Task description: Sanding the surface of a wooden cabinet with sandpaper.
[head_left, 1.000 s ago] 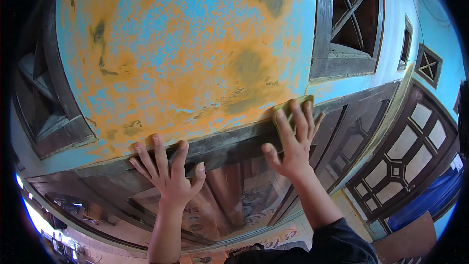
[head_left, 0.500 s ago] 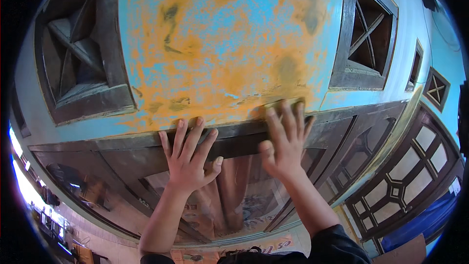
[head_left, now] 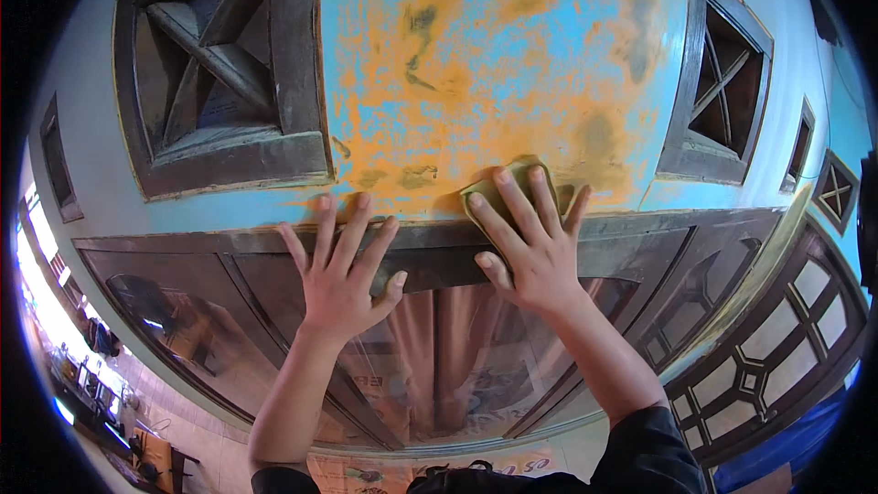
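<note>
Right hand [head_left: 535,252] presses flat on a greenish pad [head_left: 506,185] against the blue-orange wall [head_left: 476,64], fingers spread over it. Left hand [head_left: 343,279] open, fingers splayed, resting empty on the wooden frame [head_left: 430,265] just beside.

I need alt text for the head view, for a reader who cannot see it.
The right hand presses a small greenish pad flat against a blue wall with orange patches. The left hand rests open on the dark wooden frame above a glass door.
</note>
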Demonstrator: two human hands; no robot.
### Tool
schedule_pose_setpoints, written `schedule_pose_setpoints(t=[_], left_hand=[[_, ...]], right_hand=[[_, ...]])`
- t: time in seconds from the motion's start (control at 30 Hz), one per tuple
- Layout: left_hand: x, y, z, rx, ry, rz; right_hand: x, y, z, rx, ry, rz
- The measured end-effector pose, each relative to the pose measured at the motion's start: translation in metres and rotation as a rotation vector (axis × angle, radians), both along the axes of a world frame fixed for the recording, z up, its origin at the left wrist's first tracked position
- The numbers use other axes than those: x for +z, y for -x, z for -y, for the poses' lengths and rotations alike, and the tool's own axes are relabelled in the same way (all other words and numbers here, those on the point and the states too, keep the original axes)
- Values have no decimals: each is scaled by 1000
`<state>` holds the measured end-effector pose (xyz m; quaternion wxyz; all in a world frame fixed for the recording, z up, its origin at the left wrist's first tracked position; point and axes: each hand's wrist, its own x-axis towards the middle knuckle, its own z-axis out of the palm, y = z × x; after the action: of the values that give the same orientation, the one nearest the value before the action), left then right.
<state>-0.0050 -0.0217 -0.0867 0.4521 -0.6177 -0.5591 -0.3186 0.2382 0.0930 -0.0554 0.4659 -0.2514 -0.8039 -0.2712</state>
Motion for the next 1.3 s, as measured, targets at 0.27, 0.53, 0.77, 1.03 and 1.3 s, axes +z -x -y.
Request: schedule_pose_setpoints(t=[0.27,0.53,0.77,1.03,1.3], left_hand=[[20,-1,7,-44,64,-86],[18,-14,22,-143,-12,-48],[44,-42,42,-594,53,47],[58,-72,50,-962,380,538],[50,-100,35,-1260,805,916]], right_hand=[[106,-35,-47,-133,-238,-430],[52,22,16,396,-203,304],[65,-3,59,704,-241,275],[55,-19,33,899,-111,-10],[37,-14,28,1049,-37,-329]])
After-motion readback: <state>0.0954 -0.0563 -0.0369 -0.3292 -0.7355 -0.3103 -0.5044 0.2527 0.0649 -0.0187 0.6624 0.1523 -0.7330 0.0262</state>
